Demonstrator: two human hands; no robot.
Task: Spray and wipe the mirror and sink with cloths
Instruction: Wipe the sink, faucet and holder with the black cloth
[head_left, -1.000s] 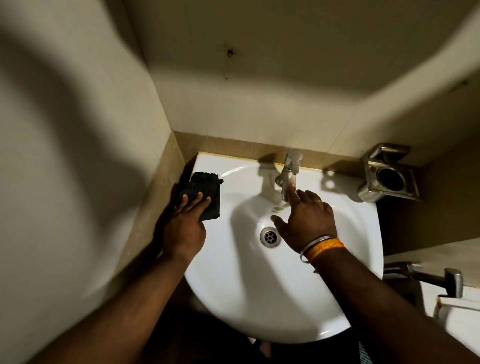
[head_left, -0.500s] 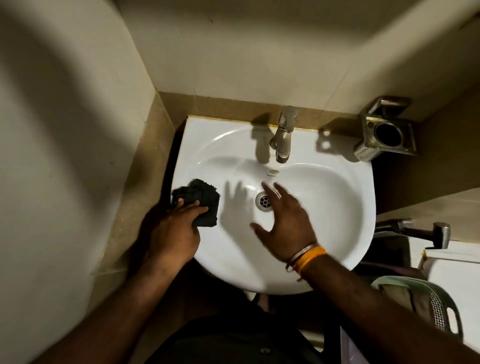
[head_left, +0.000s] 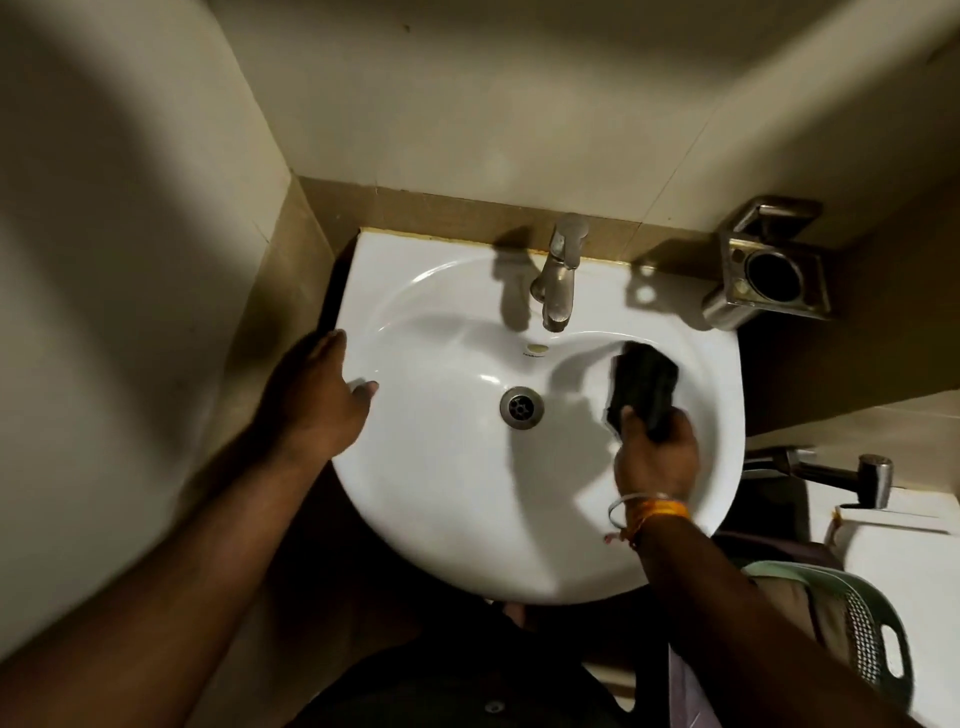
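Observation:
A white sink (head_left: 447, 519) fills the middle of the view, with a metal tap (head_left: 558, 275) at its back and a drain (head_left: 521, 408) in the bowl. My right hand (head_left: 655, 454) grips a dark cloth (head_left: 644, 387) against the right inner side of the bowl. My left hand (head_left: 317, 395) rests on the left rim with its fingers relaxed and holds nothing. No mirror or spray bottle is in view.
A metal wall holder (head_left: 769, 270) is fixed right of the tap. A metal handle (head_left: 841, 473) sticks out at the right, above a white fixture (head_left: 904, 561). A green plastic basket (head_left: 857, 623) stands lower right. A wall (head_left: 130, 260) closes the left side.
The dark cloth has passed from my left hand to my right hand and now lies on the bowl's right side. My left hand has come to rest bare on the left rim.

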